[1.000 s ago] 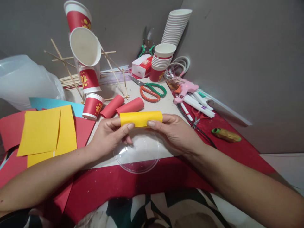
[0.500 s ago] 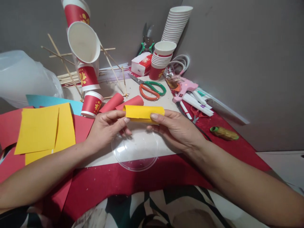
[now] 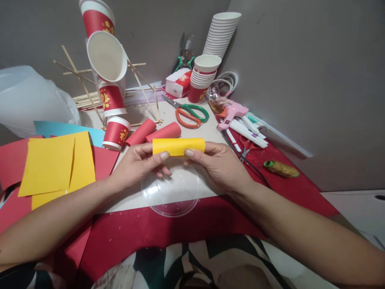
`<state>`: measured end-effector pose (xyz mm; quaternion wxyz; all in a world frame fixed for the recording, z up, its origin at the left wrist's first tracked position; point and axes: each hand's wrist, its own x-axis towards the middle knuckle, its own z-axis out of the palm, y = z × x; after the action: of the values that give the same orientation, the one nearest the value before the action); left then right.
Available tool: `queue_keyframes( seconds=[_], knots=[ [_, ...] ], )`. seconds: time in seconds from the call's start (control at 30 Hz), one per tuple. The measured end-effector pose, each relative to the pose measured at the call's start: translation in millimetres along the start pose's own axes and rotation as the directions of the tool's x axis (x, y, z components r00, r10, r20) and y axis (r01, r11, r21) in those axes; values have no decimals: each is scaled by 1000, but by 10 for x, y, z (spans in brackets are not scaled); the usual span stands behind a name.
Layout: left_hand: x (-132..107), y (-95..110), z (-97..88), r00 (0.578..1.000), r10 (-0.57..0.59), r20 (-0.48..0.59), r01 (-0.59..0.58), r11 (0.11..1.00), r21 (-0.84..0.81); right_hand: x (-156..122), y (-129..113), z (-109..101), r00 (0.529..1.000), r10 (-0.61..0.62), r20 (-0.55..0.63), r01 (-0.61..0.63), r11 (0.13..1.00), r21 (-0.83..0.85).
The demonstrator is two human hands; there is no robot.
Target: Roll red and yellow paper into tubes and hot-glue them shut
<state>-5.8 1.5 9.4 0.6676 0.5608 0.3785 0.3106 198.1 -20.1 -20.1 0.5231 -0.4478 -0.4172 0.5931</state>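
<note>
A yellow paper tube [image 3: 179, 146] lies crosswise between my two hands, above the table. My left hand [image 3: 142, 158] is closed on its left end, thumb on the near face and fingers behind or inside. At the right end my right hand [image 3: 216, 160] grips it the same way, its thumb pressed on the lower edge. Underneath is a round clear plastic lid [image 3: 171, 196] on a white sheet [image 3: 126, 202]. Just beyond the tube lie two red paper rolls, one on the left [image 3: 142, 131] and one on the right [image 3: 164, 131].
Scissors [image 3: 189, 114] lie behind the rolls. Stacked paper cups [image 3: 202, 84], a pink glue gun [image 3: 234, 112] and a thread spool [image 3: 281, 169] are to the right. On the left are yellow paper sheets [image 3: 49, 164] and a cup [image 3: 116, 133] below a stick structure [image 3: 80, 76].
The yellow tube has turned and its open overlap has closed down. My left thumb has moved onto its near face; the right thumb has slid slightly left and down.
</note>
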Motion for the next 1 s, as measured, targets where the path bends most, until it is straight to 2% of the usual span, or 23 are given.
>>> queue_keyframes(
  seconds=[0.1,0.33,0.5,0.6,0.67,0.73,0.8,0.9,1.0],
  knots=[
    [16,-18,-12,1000,-23,-13,23,1000,10,-14,29,-4,999,-32,37,33,999,-27],
    [12,-1,-17,998,-45,-36,41,994,-100,-39,16,-26,986,-100,137,109,992,-61],
    [3,-1,-23,997,-6,-74,-4,992,-129,-52,-54,-1,972,-167,162,189,973,-133],
    [17,0,-37,991,13,-134,-33,988,-151,-45,-72,5,979,-165,123,179,976,-121],
    [31,5,-45,986,22,-167,-49,986,-161,-37,-77,-2,985,-170,40,173,980,-94],
    [44,13,-48,982,32,-186,-62,985,-162,-36,-89,-13,972,-227,-57,217,967,-136],
    [50,22,-46,978,43,-205,-76,985,-157,-45,-112,-20,939,-326,-109,292,924,-248],
    [43,37,-40,973,46,-228,-79,987,-139,-69,-148,-14,889,-448,-97,388,848,-362],
    [27,48,-35,976,44,-215,-67,993,-101,-78,-164,0,886,-463,-33,424,837,-347]
  ],
)
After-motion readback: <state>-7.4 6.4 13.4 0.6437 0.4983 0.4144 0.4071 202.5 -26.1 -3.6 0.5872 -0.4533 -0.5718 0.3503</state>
